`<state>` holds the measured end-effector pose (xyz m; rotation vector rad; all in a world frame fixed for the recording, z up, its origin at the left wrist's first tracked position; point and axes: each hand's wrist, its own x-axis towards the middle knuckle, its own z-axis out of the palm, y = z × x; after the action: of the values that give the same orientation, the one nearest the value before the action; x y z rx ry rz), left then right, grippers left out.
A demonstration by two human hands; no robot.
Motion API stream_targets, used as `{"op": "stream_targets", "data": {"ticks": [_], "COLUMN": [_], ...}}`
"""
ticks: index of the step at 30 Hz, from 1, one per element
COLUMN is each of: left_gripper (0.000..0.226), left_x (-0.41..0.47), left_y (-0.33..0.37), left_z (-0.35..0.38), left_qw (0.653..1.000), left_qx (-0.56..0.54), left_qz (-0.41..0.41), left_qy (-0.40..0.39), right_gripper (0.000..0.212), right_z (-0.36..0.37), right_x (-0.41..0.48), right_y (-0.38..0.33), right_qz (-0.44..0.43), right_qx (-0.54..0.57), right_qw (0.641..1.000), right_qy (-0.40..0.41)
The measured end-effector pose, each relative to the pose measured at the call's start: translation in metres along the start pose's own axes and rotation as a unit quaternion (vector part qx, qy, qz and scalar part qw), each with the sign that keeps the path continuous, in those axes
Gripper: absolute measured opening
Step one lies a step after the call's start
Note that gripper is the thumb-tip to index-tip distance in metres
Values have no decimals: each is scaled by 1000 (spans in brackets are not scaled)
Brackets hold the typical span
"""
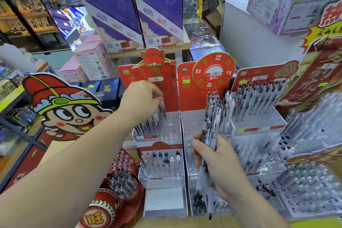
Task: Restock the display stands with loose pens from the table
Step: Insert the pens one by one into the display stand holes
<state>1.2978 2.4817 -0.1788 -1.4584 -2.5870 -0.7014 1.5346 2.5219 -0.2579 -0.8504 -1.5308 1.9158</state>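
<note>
Left hand (pixel 142 98) pinches one clear pen (pixel 162 107) near upright, tip aimed at five o'clock into the display stand (pixel 173 127), while right hand (pixel 220 166) clutches the spare pen bundle (pixel 212 126).

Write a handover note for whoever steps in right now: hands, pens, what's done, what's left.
Left hand: pinches one pen, tip down over the top tier of the left stand.
Right hand: grips a bundle of pens in front of the middle stand.
Done: a row of pens stands in the left stand's top tier.
Left: seat this pen, then place the bundle; the middle stand's top tier looks mostly bare.
</note>
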Motion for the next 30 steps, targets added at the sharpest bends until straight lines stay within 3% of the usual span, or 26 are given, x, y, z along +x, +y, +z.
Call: {"op": "stream_targets", "data": {"ticks": [15,20,25,30], "left_gripper": [15,23,12,14], "left_x": [13,5,-24,-89], "left_y": [10,4,12,38], "left_z": [2,7,-8,-15], "left_qw": [997,998,994,961], "left_qx": [72,47,-65,-264], "left_qz": [-23,-35,2,-57], "left_qy": [7,39,90,-58], "right_gripper": [7,7,6,7], "right_z": [-1,-1,2,18], "right_x": [-4,-5,-8,-11], "right_y": [4,3,1,-6], "right_qz": [19,22,17,9], "right_qx": [4,5,4,20], "right_qw": [1000,1000,1000,998], "right_qy": [3,3,-5,-58]}}
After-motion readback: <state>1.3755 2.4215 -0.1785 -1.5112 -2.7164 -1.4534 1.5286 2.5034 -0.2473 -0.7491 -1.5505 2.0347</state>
